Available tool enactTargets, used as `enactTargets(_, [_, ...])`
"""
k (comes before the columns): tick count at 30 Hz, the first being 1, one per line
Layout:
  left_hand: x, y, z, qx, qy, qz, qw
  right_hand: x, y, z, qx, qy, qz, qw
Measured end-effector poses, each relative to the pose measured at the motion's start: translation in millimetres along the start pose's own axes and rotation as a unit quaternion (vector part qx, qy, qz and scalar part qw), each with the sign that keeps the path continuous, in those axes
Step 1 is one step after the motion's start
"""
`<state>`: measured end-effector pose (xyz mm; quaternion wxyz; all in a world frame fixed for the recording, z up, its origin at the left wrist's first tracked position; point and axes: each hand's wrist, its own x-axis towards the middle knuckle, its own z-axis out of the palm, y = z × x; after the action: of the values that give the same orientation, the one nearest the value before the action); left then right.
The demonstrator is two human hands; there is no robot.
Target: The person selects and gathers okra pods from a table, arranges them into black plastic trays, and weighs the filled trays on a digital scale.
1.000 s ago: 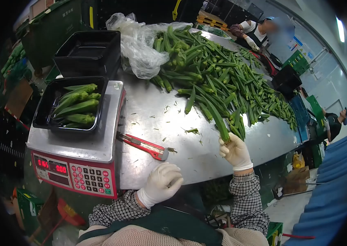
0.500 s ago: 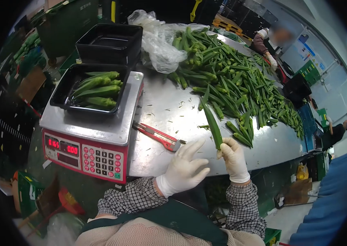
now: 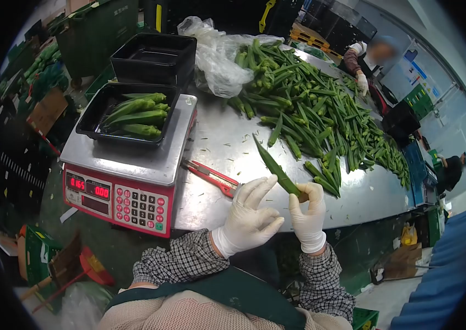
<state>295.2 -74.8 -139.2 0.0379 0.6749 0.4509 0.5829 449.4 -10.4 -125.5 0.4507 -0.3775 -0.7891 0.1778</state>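
Observation:
My right hand (image 3: 307,216), in a white glove, pinches a single okra pod (image 3: 274,168) by its stem end, with the tip pointing up and to the left. Beside it my left hand (image 3: 248,215), gloved too, has its fingers apart and holds nothing. Several okra pods lie in a black tray (image 3: 91,118) on the red scale (image 3: 113,165), whose display reads 0.165. A large heap of okra (image 3: 321,104) covers the back and right of the metal table (image 3: 216,132). A red utility knife (image 3: 211,177) rests between the scale and my left hand.
Stacked black trays (image 3: 153,58) stand behind the scale. A clear plastic bag (image 3: 219,60) lies beside the heap. One co-worker (image 3: 360,66) is at the table's far end; another person (image 3: 453,170) stands at the right. A red dustpan (image 3: 95,267) is at lower left.
My right hand has lifted the okra pod off the heap's edge and tilted it leftward. My left hand has opened and come closer to the pod. The camera view has shifted.

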Motion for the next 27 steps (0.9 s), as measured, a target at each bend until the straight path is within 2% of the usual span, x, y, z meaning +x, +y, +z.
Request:
enactTargets(4, [7, 3, -5, 0.082, -0.02, 0.01, 0.996, 1, -3, 6, -0.057, 0.027, -0.089, 0.994])
enactTargets(7, [-13, -5, -3, -0.025, -0.053, 0.08, 0.995, 10, -1, 6, -0.043, 0.045, -0.05, 0.997])
enactTargets(10, [-22, -11, -6, 0.005, -0.03, 0.039, 0.999, 13, 6, 7, -0.006, 0.031, -0.025, 0.999])
enactTargets(14, [-22, -21, -12, 0.041, 0.011, 0.011, 0.999, 19, -7, 16, -0.05, 0.034, -0.087, 0.994])
enactTargets(23, [-41, -41, -19, 0.038, -0.022, -0.018, 0.999, 36, -10, 40, -0.076, 0.053, -0.195, 0.976])
enactTargets(27, [-47, -45, -14, 0.024, -0.046, -0.022, 0.998, 67, -50, 64, -0.019, 0.023, -0.227, 0.974])
